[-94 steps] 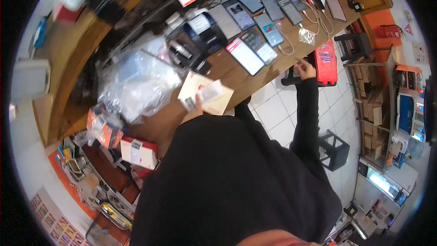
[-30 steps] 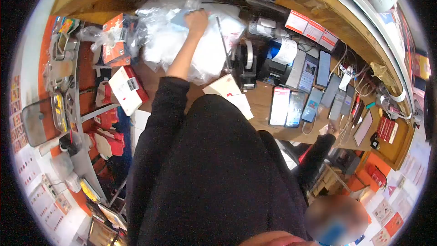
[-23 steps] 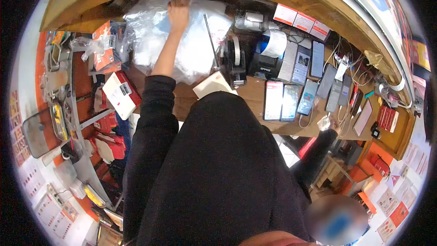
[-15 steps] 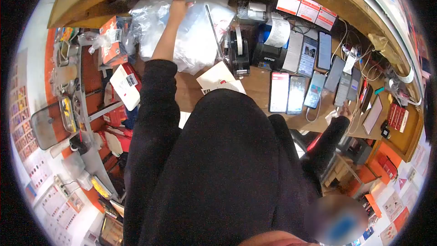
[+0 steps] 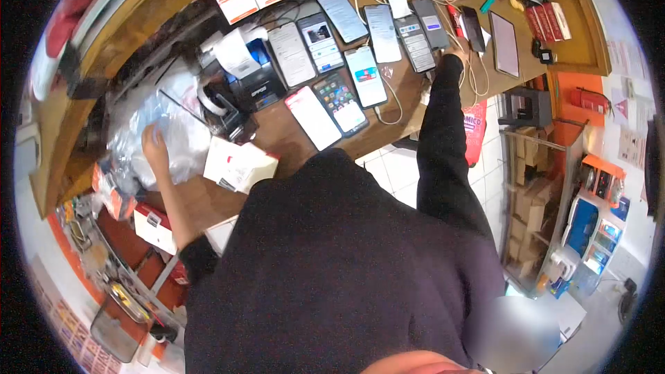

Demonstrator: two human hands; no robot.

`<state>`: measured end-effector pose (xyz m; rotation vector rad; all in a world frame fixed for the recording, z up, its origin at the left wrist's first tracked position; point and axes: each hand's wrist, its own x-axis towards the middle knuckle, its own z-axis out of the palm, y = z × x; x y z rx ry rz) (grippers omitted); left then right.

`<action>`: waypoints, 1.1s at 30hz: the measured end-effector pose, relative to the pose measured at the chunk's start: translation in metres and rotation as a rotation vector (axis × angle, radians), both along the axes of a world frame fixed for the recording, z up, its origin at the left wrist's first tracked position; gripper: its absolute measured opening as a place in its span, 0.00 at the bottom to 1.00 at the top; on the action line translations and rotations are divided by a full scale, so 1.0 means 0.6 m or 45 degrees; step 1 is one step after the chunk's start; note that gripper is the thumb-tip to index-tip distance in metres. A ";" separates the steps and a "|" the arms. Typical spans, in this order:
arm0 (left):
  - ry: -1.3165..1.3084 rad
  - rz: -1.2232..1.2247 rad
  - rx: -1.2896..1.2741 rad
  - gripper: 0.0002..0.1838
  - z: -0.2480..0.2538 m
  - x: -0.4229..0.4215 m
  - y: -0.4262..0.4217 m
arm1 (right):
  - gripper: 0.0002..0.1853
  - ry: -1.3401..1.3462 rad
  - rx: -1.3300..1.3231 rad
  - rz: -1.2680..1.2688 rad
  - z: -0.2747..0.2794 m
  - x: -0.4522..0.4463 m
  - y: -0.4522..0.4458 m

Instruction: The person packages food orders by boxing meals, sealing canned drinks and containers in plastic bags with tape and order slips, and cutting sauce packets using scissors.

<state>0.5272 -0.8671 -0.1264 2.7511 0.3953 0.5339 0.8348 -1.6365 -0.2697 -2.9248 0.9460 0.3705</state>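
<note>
Left hand (image 5: 154, 140) is over plastic bags (image 5: 178, 149), right hand (image 5: 454, 54) beside a phone (image 5: 415, 45) on the counter (image 5: 274, 129); I cannot tell whether these 2 hands pinch anything. Better move lightly, without dragging any cables (image 5: 400, 106)

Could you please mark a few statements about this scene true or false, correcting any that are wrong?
1. The left hand is at the clear plastic. True.
2. White paper sticks out of the printer. True.
3. The right hand is at the printer. False: it is beside the phones.
4. All the phone screens are dark. False: several are lit.
5. The sleeves are black. True.
</note>
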 end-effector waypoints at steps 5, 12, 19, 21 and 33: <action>-0.050 0.314 -0.324 0.10 0.060 -0.101 -0.129 | 0.16 -0.379 -0.017 0.207 0.038 0.007 0.056; -0.172 0.624 -0.242 0.09 0.037 -0.205 -0.170 | 0.15 -0.469 -0.383 0.475 -0.049 0.059 0.037; -0.273 0.645 -0.398 0.08 0.058 -0.194 -0.177 | 0.14 -0.438 0.021 0.786 0.040 0.036 0.064; -0.294 0.596 -0.414 0.08 0.067 -0.174 -0.183 | 0.14 -0.441 0.083 0.844 0.036 0.053 0.061; -0.540 0.357 -0.452 0.14 0.009 0.019 -0.056 | 0.18 -0.526 1.112 0.681 0.125 0.031 0.054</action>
